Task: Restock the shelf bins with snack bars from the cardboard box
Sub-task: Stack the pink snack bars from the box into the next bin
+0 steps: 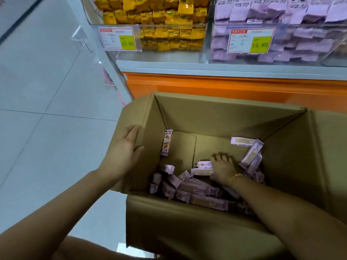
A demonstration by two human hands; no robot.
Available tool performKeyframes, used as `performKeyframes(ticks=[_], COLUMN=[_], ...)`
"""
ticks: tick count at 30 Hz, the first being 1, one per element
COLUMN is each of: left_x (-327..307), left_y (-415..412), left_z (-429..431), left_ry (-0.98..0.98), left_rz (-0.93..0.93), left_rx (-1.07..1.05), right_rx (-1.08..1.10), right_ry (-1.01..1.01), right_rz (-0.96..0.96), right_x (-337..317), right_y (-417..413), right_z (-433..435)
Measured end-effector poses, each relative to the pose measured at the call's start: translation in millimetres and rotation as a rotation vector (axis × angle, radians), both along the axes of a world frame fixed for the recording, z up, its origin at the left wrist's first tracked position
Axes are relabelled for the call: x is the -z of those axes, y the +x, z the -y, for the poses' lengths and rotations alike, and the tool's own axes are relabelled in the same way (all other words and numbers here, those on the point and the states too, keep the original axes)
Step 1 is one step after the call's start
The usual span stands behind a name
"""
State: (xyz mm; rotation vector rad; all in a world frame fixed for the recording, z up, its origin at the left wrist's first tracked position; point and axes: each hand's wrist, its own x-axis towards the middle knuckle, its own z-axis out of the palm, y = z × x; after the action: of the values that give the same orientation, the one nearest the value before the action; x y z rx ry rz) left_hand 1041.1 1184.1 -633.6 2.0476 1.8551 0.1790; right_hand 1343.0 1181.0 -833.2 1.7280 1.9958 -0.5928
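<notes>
Lilac-wrapped rectangular snack bars (pixel 202 171): two pinched between thumb and curled fingers of right hand (pixel 223 168), low inside brown corrugated cardboard box (pixel 206 117). More bars heaped beneath and beside that hand. Left hand (pixel 127 147), fingers straight, lies flat on box's left flap. Beyond box, clear plastic shelf bins (pixel 309 26) hold lilac packets and yellow packets (pixel 169 15).

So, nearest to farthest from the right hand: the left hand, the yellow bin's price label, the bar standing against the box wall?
From the right hand:
1. Standing bar, inside the box, left wall.
2. Left hand, on the box's left flap.
3. Yellow bin's price label, up on the shelf.
</notes>
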Motion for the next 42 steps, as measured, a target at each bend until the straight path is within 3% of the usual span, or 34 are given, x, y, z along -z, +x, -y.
performKeyframes(ticks=[8, 12, 17, 24, 30, 39, 42], left_x=[-6.5, -12.7, -20.4, -22.6, -14.6, -12.3, -11.4], left_y=[5.0, 20.0, 32.9, 35.7, 20.4, 14.5, 13.4], left_z=[-8.2, -6.7, -7.0, -0.7, -2.7, -7.9, -7.7], left_ry=[-0.002, -0.013, -0.076, -0.093, -0.062, -0.026, -0.024], left_rz=[0.053, 0.116, 0.062, -0.013, -0.065, -0.066, -0.068], left_rx=[-0.012, -0.03, -0.036, -0.02, -0.023, 0.003, 0.013], right_rx=[0.157, 0.353, 0.502, 0.192, 0.259, 0.048, 0.138], right_ry=[0.016, 0.032, 0.013, -0.094, -0.086, 0.01, 0.069], right_rz=[-0.095, -0.276, -0.494, -0.303, -0.305, -0.188, -0.18], right_x=[-12.1, -32.1, -48.1, -34.6, -17.0, 4.8, 8.4], right_y=[-0.3, 1.9, -0.8, -6.2, -8.9, -33.7, -33.9], right_z=[-15.8, -27.4, -26.3, 3.4, -0.8, -3.6, -7.8])
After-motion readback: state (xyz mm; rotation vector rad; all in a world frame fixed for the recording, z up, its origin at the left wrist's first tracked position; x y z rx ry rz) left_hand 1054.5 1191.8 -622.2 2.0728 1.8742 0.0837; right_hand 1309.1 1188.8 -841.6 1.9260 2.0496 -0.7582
